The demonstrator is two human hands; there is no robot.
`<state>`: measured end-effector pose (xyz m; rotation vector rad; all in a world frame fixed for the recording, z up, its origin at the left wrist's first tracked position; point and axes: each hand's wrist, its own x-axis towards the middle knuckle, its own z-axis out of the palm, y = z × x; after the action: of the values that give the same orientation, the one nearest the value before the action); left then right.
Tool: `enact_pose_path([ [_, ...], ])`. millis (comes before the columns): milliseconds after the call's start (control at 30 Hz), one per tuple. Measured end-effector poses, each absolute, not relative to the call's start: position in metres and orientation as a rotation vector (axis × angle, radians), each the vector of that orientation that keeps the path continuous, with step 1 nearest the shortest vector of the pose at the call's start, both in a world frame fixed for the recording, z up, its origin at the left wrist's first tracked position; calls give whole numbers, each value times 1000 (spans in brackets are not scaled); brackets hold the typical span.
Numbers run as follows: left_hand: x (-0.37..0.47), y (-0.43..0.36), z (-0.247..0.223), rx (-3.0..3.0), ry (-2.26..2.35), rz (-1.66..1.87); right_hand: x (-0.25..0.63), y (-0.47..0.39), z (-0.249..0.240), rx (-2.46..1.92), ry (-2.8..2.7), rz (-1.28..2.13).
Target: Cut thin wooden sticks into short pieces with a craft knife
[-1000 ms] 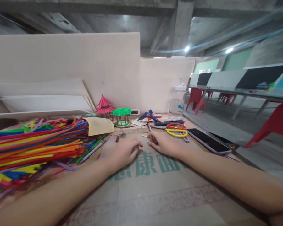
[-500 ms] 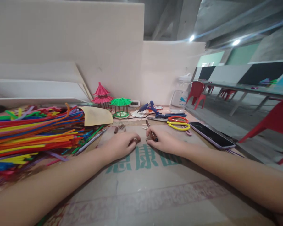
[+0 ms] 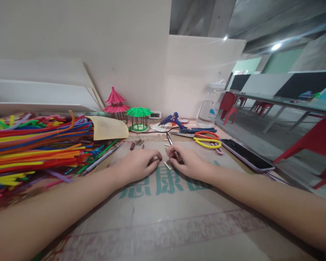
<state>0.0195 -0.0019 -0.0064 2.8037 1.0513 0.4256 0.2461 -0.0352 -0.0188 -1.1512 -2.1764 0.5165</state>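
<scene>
Right now I have the right hand closed around a slim pen, which slants up and away from the fingers. I see the left hand resting on the printed sheet, its fingers curled and the thumb near the index finger; I cannot tell whether anything is pinched there. Between the hands, I make out a short pale stick lying on the sheet, close to the right fingertips. Small brown pieces sit just beyond the left hand. Past the right hand I find scissors with one orange and one yellow handle, and a phone lies to their right. Farther back stand a green-roofed model, a pink-roofed model and a glue gun.
</scene>
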Motion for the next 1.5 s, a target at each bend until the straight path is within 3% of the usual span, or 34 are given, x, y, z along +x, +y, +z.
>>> enact_pose_path([
  [500,19,-7,-5,2853,758,519,244,-43,-14,-964,-2238,505],
  [967,18,-8,-1,2838,876,375,243,-45,-13,-948,-2306,464],
  [1267,24,-21,4,2851,1156,396,243,-46,-13,-895,-2320,407],
  [1500,23,-25,-3,2821,1108,469,246,-49,-17,-748,-2370,284],
])
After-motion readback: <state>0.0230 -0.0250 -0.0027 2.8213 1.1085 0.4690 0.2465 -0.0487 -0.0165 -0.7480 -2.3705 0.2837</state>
